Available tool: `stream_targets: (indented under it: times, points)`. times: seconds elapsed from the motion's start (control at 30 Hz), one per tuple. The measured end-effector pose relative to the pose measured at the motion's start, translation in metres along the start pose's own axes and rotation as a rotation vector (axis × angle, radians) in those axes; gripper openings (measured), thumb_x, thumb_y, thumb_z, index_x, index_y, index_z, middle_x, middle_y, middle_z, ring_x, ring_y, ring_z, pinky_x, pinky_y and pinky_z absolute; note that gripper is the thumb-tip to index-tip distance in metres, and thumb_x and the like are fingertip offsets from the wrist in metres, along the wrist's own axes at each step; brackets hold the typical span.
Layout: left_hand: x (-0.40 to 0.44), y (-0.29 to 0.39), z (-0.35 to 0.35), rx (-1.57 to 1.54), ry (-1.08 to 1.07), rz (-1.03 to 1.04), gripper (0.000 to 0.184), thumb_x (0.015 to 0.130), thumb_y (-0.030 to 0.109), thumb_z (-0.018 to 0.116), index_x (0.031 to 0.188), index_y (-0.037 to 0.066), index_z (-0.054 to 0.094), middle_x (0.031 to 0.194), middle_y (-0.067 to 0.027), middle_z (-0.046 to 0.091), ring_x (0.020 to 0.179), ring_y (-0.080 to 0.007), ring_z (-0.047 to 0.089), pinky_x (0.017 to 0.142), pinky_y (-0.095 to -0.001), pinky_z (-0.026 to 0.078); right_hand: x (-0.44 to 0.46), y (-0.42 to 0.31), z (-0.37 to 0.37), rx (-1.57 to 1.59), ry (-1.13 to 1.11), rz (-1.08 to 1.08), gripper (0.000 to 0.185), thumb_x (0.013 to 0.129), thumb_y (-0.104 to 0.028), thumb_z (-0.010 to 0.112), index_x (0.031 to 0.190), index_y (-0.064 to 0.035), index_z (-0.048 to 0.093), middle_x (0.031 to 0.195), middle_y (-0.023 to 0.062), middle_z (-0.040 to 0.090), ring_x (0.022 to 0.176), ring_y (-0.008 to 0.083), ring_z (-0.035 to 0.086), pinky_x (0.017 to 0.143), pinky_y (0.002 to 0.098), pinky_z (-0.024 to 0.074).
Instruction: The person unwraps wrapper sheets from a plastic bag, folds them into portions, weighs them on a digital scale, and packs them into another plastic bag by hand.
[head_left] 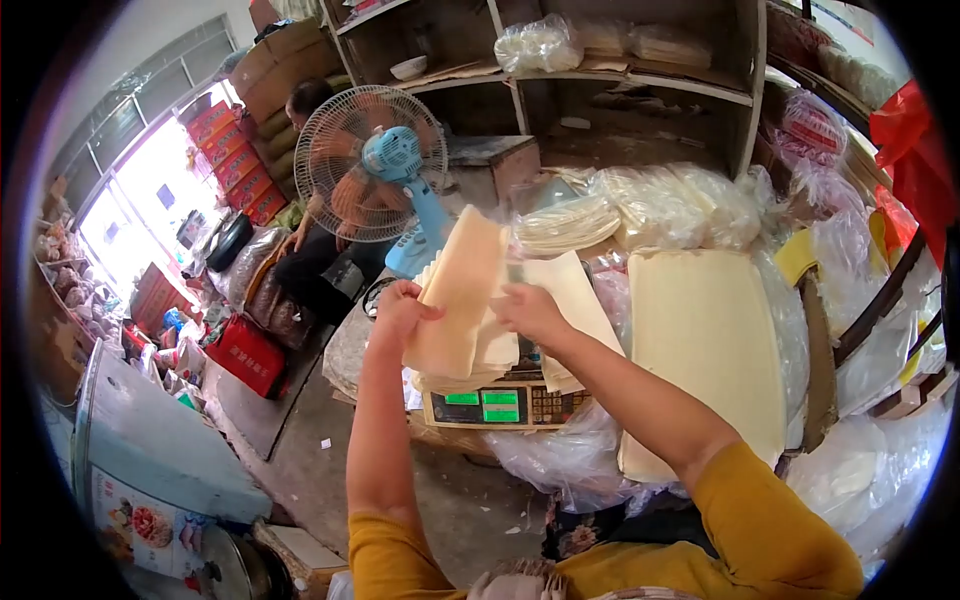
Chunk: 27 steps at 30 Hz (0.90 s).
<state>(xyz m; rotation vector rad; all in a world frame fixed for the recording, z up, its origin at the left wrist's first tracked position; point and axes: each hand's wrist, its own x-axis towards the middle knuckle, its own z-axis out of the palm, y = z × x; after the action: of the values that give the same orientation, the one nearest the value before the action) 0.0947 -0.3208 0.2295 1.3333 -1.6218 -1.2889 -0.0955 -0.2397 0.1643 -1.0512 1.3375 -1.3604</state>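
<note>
Raised above a digital scale [482, 407] is a thin, pale cream sheet [458, 295], soft and floppy like bean curd skin. My left hand [398, 312] pinches its left edge, thumb in front. At its right side, my right hand [534, 314] is closed with the fingertips at the edge; exactly how much they grip is partly hidden. More pale sheets [575, 300] lie on the scale beneath and beside my hands. The scale's green displays are lit. To the right rests a large stack of cream sheets [705, 360] on clear plastic.
A blue fan [395, 155] stands just behind my hands, with a seated person [325, 210] beyond it. Bagged sheets [680, 205] lie at the back, below wooden shelves [620, 80]. Plastic bags [570, 455] bunch at the front. A pale blue cabinet [160, 430] stands at left.
</note>
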Motion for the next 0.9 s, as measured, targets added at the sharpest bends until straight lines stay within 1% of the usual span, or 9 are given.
stream_targets:
  times: [0.07, 0.17, 0.27, 0.43, 0.5, 0.6, 0.7, 0.8, 0.9]
  points:
    - [0.012, -0.02, -0.003, -0.05, -0.03, 0.101, 0.037, 0.056, -0.01, 0.071, 0.084, 0.005, 0.052, 0.073, -0.0028, 0.056, 0.065, -0.016, 0.055, 0.064, -0.0297, 0.046, 0.003, 0.0, 0.006, 0.057, 0.034, 0.06, 0.066, 0.078, -0.025, 0.067, 0.126, 0.0113, 0.04, 0.093, 0.0118, 0.062, 0.073, 0.0143, 0.06, 0.065, 0.0258, 0.049]
    - [0.003, -0.017, 0.0, -0.065, -0.036, 0.19, 0.037, 0.055, -0.01, 0.07, 0.086, 0.004, 0.054, 0.072, -0.0018, 0.055, 0.065, -0.0142, 0.055, 0.064, -0.0285, 0.046, 0.035, 0.041, 0.015, -0.237, 0.18, -0.176, 0.062, 0.079, -0.026, 0.066, 0.125, 0.0085, 0.043, 0.093, 0.0102, 0.061, 0.073, 0.0132, 0.058, 0.064, 0.0264, 0.0477]
    - [-0.001, -0.012, 0.004, -0.045, -0.06, 0.205, 0.032, 0.058, -0.008, 0.069, 0.084, 0.004, 0.057, 0.071, -0.0001, 0.055, 0.066, -0.0119, 0.054, 0.065, -0.0262, 0.045, 0.009, -0.003, 0.018, 0.138, -0.043, 0.052, 0.052, 0.081, -0.03, 0.064, 0.119, 0.0028, 0.05, 0.091, 0.0086, 0.06, 0.075, 0.0144, 0.057, 0.066, 0.0296, 0.0465]
    - [0.013, -0.014, 0.001, 0.051, -0.072, 0.195, 0.017, 0.068, 0.005, 0.071, 0.08, 0.004, 0.059, 0.07, 0.0019, 0.054, 0.062, -0.0086, 0.05, 0.059, -0.0241, 0.041, 0.017, 0.01, 0.016, 0.355, -0.095, 0.146, 0.031, 0.086, -0.032, 0.06, 0.102, -0.0052, 0.056, 0.089, 0.0059, 0.06, 0.077, 0.0155, 0.058, 0.069, 0.0315, 0.0457]
    - [0.015, -0.009, -0.002, -0.012, -0.084, 0.207, 0.019, 0.071, 0.012, 0.073, 0.077, 0.004, 0.058, 0.068, 0.0021, 0.053, 0.059, -0.0079, 0.047, 0.055, -0.0241, 0.039, 0.018, 0.011, 0.013, 0.385, -0.118, 0.156, 0.028, 0.087, -0.032, 0.059, 0.099, -0.0061, 0.056, 0.089, 0.0054, 0.06, 0.078, 0.0156, 0.058, 0.069, 0.0311, 0.046]
    - [0.017, -0.002, -0.01, 0.166, -0.117, 0.21, 0.024, 0.075, 0.02, 0.074, 0.081, 0.004, 0.057, 0.071, 0.0013, 0.056, 0.062, -0.0075, 0.051, 0.056, -0.0224, 0.04, 0.022, 0.011, 0.012, 0.397, -0.091, 0.135, 0.028, 0.087, -0.032, 0.06, 0.097, -0.0061, 0.056, 0.088, 0.0053, 0.06, 0.078, 0.0151, 0.058, 0.069, 0.0297, 0.0463]
    - [0.019, 0.006, -0.004, 0.099, -0.066, 0.159, 0.024, 0.071, 0.015, 0.074, 0.07, 0.005, 0.053, 0.066, 0.0001, 0.051, 0.057, -0.009, 0.045, 0.052, -0.0255, 0.035, 0.029, 0.016, 0.017, 0.459, -0.044, 0.097, 0.031, 0.086, -0.034, 0.061, 0.096, -0.0049, 0.057, 0.086, 0.0056, 0.059, 0.078, 0.0138, 0.058, 0.068, 0.0281, 0.0464]
    - [0.023, 0.016, -0.002, 0.163, -0.058, 0.016, 0.019, 0.07, 0.011, 0.073, 0.076, 0.003, 0.056, 0.068, -0.0035, 0.054, 0.058, -0.012, 0.049, 0.053, -0.0275, 0.038, 0.028, 0.02, 0.019, 0.374, 0.046, 0.068, 0.034, 0.084, -0.033, 0.063, 0.099, -0.0029, 0.058, 0.085, 0.0053, 0.059, 0.075, 0.0115, 0.056, 0.064, 0.0257, 0.0456]
    - [0.002, 0.037, 0.007, -0.075, -0.129, -0.023, 0.019, 0.069, 0.008, 0.071, 0.082, 0.001, 0.06, 0.072, -0.0084, 0.059, 0.059, -0.0169, 0.056, 0.056, -0.0317, 0.044, 0.024, 0.02, 0.012, 0.282, 0.027, 0.024, 0.038, 0.083, -0.032, 0.064, 0.103, -0.0007, 0.059, 0.082, 0.0045, 0.058, 0.069, 0.0097, 0.053, 0.059, 0.0238, 0.0439]
